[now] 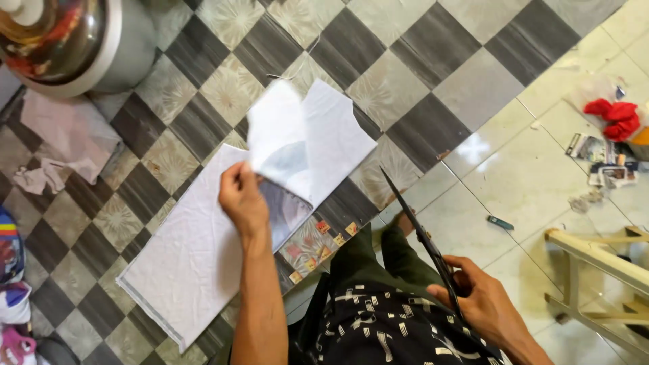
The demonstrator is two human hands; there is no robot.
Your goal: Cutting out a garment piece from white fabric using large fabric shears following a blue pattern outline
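Our two bare hands, seen from above

Our left hand (pixel 242 197) sits just left of centre, its forearm running up from six o'clock, the fingers pointing to twelve and curled in a pinch, thumb against fingertips. Our right hand (pixel 481 297) lies at about four o'clock, well apart from the left, the wrist entering from the lower right corner, the fingers bent and closed in a grip, knuckles turned toward ten o'clock.

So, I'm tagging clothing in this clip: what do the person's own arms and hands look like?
Both forearms are bare, with no sleeves in view. The left hand and right hand wear no gloves, and no rings or watch show. Below them are a black patterned shirt and dark green trousers.
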